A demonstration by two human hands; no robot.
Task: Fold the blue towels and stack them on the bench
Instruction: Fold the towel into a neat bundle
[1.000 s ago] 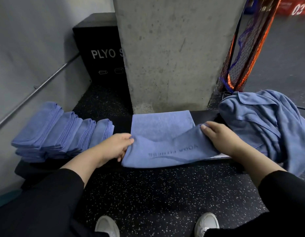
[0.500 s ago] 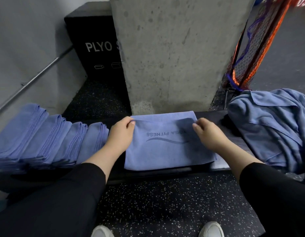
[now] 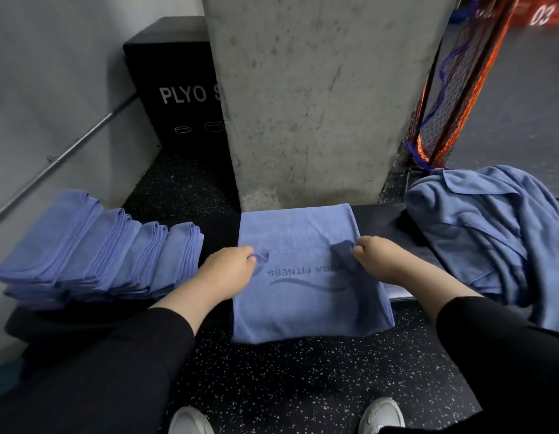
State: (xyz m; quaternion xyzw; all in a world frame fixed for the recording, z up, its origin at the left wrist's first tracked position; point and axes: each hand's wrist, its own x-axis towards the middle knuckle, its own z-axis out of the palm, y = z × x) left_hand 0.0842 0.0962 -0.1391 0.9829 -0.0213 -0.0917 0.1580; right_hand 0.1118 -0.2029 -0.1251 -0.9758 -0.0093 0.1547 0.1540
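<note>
A blue towel [image 3: 303, 305] printed with a fitness logo lies across the black bench [image 3: 378, 217] in the middle, its near part hanging over the front edge. My left hand [image 3: 228, 270] pinches its left edge, and my right hand [image 3: 378, 261] pinches a raised corner at its right edge. Several folded blue towels [image 3: 99, 249] lie overlapping in a row on the bench's left end. A loose heap of unfolded blue towels [image 3: 497, 236] sits on the right end.
A concrete pillar [image 3: 318, 98] rises right behind the bench. A black plyo box [image 3: 174, 89] stands behind it to the left, beside a grey wall with a metal rail [image 3: 68, 151]. An orange net [image 3: 450, 98] hangs at right. My white shoes [image 3: 381, 415] stand on speckled floor.
Both hands folded the towel's near flap away from me, then pulled back toward me with its edges pinched, so the towel slid forward and now drapes over the bench's front edge.
</note>
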